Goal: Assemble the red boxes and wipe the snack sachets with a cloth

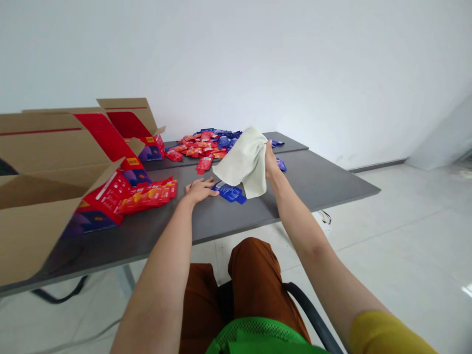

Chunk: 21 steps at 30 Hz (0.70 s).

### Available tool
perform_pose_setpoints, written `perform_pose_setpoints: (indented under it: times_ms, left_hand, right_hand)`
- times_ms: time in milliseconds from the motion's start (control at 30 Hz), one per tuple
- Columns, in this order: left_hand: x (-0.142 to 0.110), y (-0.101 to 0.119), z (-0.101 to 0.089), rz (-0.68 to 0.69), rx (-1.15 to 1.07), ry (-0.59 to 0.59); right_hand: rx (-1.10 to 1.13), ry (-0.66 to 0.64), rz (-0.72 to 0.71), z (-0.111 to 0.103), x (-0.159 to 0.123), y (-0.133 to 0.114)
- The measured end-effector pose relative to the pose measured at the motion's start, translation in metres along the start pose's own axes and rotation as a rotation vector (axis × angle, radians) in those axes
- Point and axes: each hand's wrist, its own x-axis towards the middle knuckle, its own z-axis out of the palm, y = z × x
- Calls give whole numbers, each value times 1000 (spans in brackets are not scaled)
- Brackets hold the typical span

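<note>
My right hand (271,160) is closed on a pale cream cloth (245,160), which hangs loosely above the table. Under the cloth's lower edge lies a blue sachet (230,191), partly covered from view. My left hand (201,190) rests on the dark table with its fingers spread, the fingertips at the left end of that blue sachet. Behind the cloth, a heap of red sachets (204,147) and blue sachets (223,141) spreads along the back of the table. Another blue sachet (281,165) shows just right of my right wrist.
A large open cardboard box (40,191) stands at the left, its flaps spread. Beside it lies a row of overlapping red sachets (149,195). A second open box (147,147) is farther back. The grey table (313,182) ends in a corner at the right; a white wall stands behind.
</note>
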Motion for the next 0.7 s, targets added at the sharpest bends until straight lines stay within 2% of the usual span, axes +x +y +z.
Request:
perform_pose_setpoints:
  times_ms: [100,200,367,433,600,700]
  left_hand:
    - [-3,0,0,24,0,24]
    - [-3,0,1,13,10,42]
    - [2,-1,5,-28,71,100]
    - [5,-3,6,-60,84,105]
    - [7,-10,8,-77,58,101]
    - [6,-13,9,-84,-36,124]
  right_hand:
    - [21,-14,-24,7,-3,0]
    - [-106,-146,-100,26,-11,6]
    - [-497,-696,-259,69,-37,21]
    - [-556,-809,-330,77,-44,24]
    - [-592,-864,-322,71,-39,25]
    - [-644,-742,-367,65,-35,21]
